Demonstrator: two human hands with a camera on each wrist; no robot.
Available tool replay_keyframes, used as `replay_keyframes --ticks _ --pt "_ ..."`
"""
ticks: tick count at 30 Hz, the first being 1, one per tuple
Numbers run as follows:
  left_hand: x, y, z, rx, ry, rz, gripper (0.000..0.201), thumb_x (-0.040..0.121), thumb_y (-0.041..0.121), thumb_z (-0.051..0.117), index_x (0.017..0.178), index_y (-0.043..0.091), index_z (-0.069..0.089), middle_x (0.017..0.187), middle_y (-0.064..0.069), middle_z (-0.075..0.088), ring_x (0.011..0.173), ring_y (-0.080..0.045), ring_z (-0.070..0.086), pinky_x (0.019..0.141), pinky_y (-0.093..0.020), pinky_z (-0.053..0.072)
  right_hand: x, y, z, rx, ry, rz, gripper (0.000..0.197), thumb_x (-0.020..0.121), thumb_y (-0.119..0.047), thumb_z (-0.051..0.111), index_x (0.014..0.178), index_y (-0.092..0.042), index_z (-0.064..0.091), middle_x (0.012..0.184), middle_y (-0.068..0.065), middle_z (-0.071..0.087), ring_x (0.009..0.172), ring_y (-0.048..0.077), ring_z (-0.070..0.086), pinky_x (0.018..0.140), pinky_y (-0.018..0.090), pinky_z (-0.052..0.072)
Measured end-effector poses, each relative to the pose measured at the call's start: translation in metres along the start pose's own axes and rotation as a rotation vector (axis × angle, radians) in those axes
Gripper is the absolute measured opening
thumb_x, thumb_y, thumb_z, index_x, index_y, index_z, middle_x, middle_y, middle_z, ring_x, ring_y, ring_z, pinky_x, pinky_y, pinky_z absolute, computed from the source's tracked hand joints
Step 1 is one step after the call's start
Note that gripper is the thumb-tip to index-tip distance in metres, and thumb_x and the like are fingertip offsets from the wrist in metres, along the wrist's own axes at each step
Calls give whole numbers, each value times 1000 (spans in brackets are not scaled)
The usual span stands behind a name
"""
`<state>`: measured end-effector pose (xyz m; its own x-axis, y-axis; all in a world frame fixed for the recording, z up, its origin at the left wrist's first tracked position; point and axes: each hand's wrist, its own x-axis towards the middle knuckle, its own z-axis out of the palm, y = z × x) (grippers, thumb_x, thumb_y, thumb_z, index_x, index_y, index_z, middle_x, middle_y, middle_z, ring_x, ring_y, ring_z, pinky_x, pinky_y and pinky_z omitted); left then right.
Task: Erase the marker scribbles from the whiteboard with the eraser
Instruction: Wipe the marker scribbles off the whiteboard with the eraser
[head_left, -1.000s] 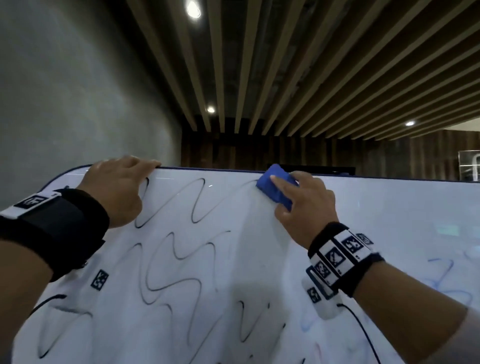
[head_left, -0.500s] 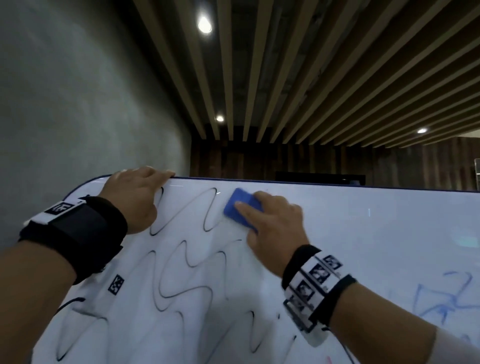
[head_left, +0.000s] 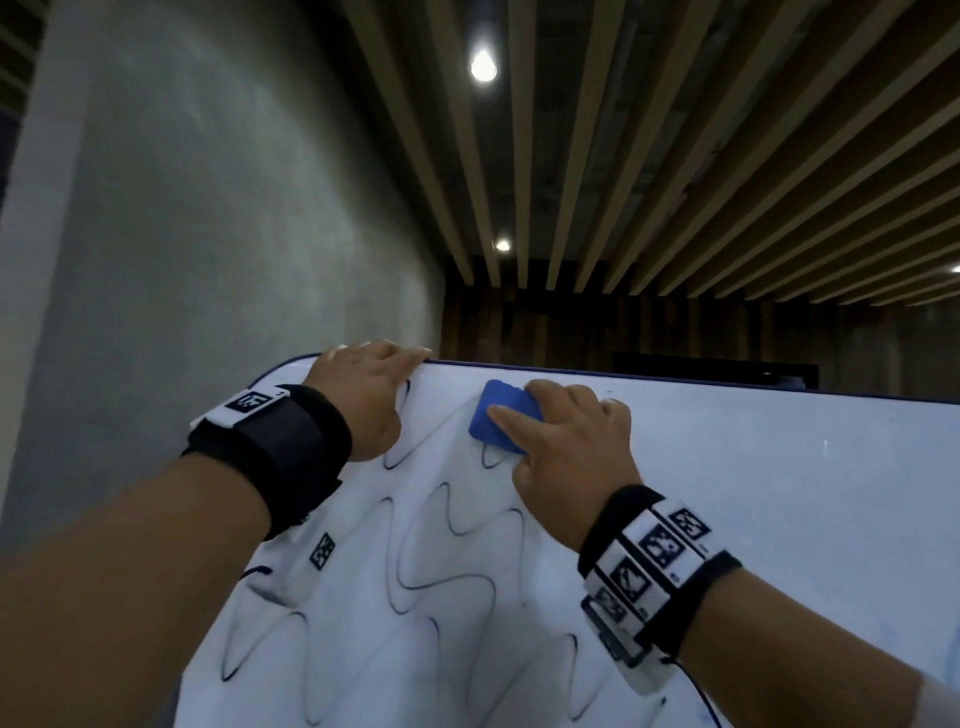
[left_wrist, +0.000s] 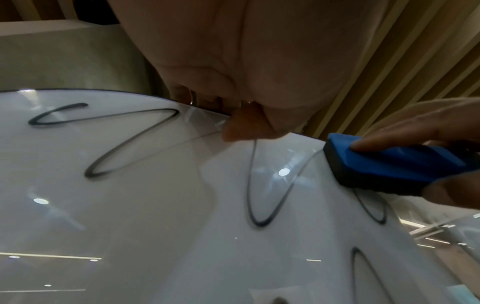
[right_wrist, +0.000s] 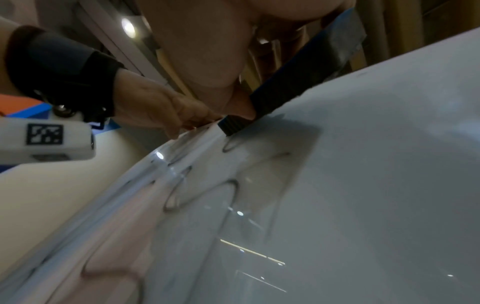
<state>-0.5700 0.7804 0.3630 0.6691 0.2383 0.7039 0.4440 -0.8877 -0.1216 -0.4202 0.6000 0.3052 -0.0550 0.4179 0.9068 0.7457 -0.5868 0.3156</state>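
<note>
The whiteboard (head_left: 779, 493) (left_wrist: 130, 216) (right_wrist: 376, 195) fills the lower part of each view, with black wavy scribbles (head_left: 447, 556) (left_wrist: 257, 205) (right_wrist: 228, 148) over its left half. My right hand (head_left: 566, 441) grips a blue eraser (head_left: 501, 422) (left_wrist: 384, 164) (right_wrist: 298, 82) and presses it flat on the board near the top edge, over a scribble. My left hand (head_left: 363, 389) (left_wrist: 233, 123) (right_wrist: 161, 111) grips the board's top edge at the left corner, fingers curled over the rim and thumb on the face.
A grey wall (head_left: 208, 234) stands to the left of the board. Faint blue marks (head_left: 862, 719) show at the board's lower right. A small square tag (head_left: 322, 551) is stuck on the board below my left wrist.
My right hand has slid the eraser leftwards along the top of the board, wiping away part of the top scribble. The left hand has stayed on the top edge.
</note>
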Motion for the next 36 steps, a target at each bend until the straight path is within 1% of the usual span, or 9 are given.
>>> replay_keyframes --ticks 6,10,13,19,22,24,30,33,36 --pt "-3 1 -8 -7 -18 -2 77 88 13 51 158 27 23 155 -1 38 140 -24 39 117 -39 28 -6 41 -14 -23 -14 76 56 63 -21 74 117 -35 65 123 6 59 105 34 57 85 53 41" --pt "-4 3 -10 -17 -27 -6 75 89 14 50 158 27 22 156 -1 36 142 -24 37 118 -39 27 15 4 -11 -8 -31 31 54 61 -25 69 114 -35 66 123 8 59 103 35 56 84 53 40" --pt "-4 4 -12 -29 -42 -11 75 91 14 51 158 25 22 158 -2 35 143 -24 36 120 -39 26 30 -19 -9 -33 -109 -53 51 69 -27 67 119 -38 60 125 4 54 106 31 52 90 53 37" --pt "-3 -1 -4 -59 -26 -21 78 87 15 55 158 23 23 160 0 32 146 -21 32 122 -41 21 -6 36 -17 -49 -6 53 58 56 -20 79 112 -34 69 117 7 61 100 34 58 82 51 42" --pt "-2 -2 2 -72 -5 -33 79 85 18 57 157 22 26 158 0 36 144 -22 34 122 -43 22 -4 15 -16 -15 -37 124 56 56 -26 71 111 -35 69 114 9 61 95 35 58 79 50 42" --pt "-1 2 2 -57 -2 -40 78 86 20 58 157 22 26 157 -1 37 144 -22 35 121 -44 24 8 -16 -12 32 -106 78 56 55 -28 67 110 -35 68 112 10 62 90 35 58 75 49 43" --pt "-4 6 -9 -41 -87 -34 91 83 32 68 159 25 18 161 1 30 148 -20 29 123 -43 22 26 -31 -12 104 -215 -56 47 80 -29 65 126 -36 56 134 3 52 120 29 49 99 54 35" --pt "-11 12 -14 -33 -65 17 109 72 43 75 160 29 11 161 2 27 148 -20 27 123 -42 21 27 -21 -21 241 -205 -63 39 81 -28 66 118 -32 53 120 -7 54 111 19 51 97 41 36" --pt "-23 33 -6 -29 85 189 109 70 47 77 158 27 17 159 4 28 146 -18 27 123 -37 23 33 -22 -30 405 -189 -75 38 77 -27 70 109 -28 49 105 -10 54 94 13 49 93 36 41"
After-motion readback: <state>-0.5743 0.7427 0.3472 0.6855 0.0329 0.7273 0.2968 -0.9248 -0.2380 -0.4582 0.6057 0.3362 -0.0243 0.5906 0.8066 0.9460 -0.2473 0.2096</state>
